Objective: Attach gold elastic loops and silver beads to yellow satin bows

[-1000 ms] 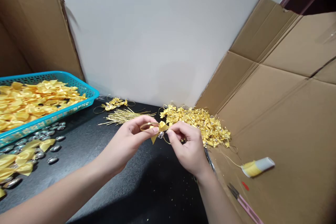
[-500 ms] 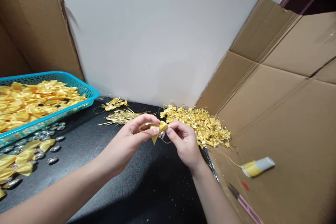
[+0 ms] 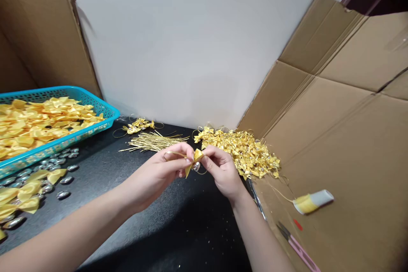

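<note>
Between my two hands is a small yellow ribbon bow [image 3: 198,154] with a silver bell-like bead [image 3: 196,166] hanging below it and a thin gold cord looped around it. My left hand [image 3: 174,162] pinches the bow's left side and the cord between thumb and fingers. From the right, my right hand [image 3: 221,170] pinches the bow's other end with thumb and index finger. Behind my left hand lies a bundle of gold twist ties [image 3: 153,141]. A heap of finished-looking yellow bows with cords [image 3: 242,151] sits just beyond my right hand.
At left, a blue basket [image 3: 111,112] holds many yellow bows; loose bows [image 3: 30,191] and silver beads [image 3: 63,194] lie before it. On cardboard at right are a thread spool [image 3: 321,197], a red piece [image 3: 298,224] and pink-handled snips [image 3: 301,250]. A small bow cluster [image 3: 138,126] lies behind.
My left fingers have closed in further over the bow and cord, and the cord loop looks flatter. The bow has tilted slightly; my right hand stays pinched on it.
</note>
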### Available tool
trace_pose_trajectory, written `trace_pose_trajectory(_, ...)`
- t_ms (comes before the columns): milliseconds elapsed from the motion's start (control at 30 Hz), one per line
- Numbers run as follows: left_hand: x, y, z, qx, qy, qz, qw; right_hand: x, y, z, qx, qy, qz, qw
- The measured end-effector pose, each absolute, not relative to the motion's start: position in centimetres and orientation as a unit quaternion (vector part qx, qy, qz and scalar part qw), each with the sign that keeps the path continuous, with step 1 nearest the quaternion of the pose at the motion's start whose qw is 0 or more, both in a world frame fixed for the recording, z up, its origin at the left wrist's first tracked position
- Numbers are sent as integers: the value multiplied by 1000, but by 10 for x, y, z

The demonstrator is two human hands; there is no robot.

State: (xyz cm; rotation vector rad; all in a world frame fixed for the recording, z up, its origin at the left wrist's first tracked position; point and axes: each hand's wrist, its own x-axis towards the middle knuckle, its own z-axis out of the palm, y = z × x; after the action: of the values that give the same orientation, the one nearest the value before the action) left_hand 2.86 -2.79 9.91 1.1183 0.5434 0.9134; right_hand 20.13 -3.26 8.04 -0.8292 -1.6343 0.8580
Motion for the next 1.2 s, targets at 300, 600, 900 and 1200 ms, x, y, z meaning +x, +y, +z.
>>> trace_pose_trajectory(300,31,-29,102,489,269,411,721,204,-40,89,-381,-707,282,524)
trace_pose_trajectory(600,29,-29,100,499,278,417,707,204,-50,101,-403,-741,194,501)
trace_pose_trajectory(900,31,-30,101,488,274,403,724,208,-52,107,-411,-760,176,472)
trace_pose_trajectory(1200,31,-29,97,483,282,402,725,206,-54,108,-405,-777,151,458)
